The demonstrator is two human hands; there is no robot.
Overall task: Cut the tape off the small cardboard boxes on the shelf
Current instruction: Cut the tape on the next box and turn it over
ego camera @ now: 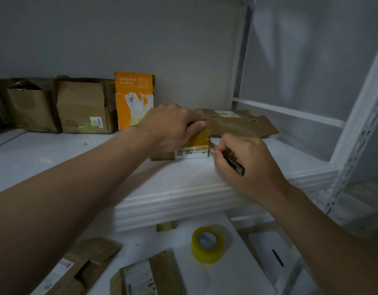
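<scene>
A small cardboard box (196,145) with yellowish tape and a white label stands on the white shelf (184,184). My left hand (171,128) lies over its top, fingers curled round the upper right edge. My right hand (245,162) grips a dark utility knife (235,165) just right of the box, its tip at the box's right side; the blade itself is hidden by my fingers.
Two brown boxes (84,107) and an orange box (134,99) stand along the back wall at left. Flattened cardboard (241,123) lies behind the small box. On the lower shelf sit a roll of yellow tape (207,244) and several flattened boxes (145,275).
</scene>
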